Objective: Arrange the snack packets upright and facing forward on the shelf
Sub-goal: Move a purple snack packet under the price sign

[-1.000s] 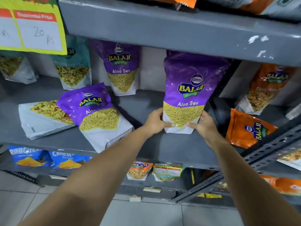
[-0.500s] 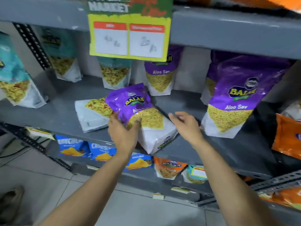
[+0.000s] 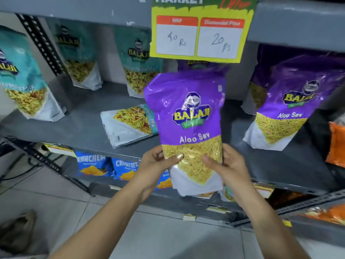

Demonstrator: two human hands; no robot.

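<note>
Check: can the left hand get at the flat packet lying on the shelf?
Probably not yet: the flat packet lies unobstructed on the shelf, but both hands, left and right, grip the Aloo Sev packet.

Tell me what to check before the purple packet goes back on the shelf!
1. Both hands holding it: ok. The left hand and right hand grip the purple Aloo Sev packet at its lower part.
2. Upright: ok, slightly tilted.
3. Front facing out: ok, the label reads.
4. Bare spot on the shelf behind it: ok.
5. Teal mix packet close beside: not ok, lying flat.
6. Packet undamaged: cannot tell.
</note>
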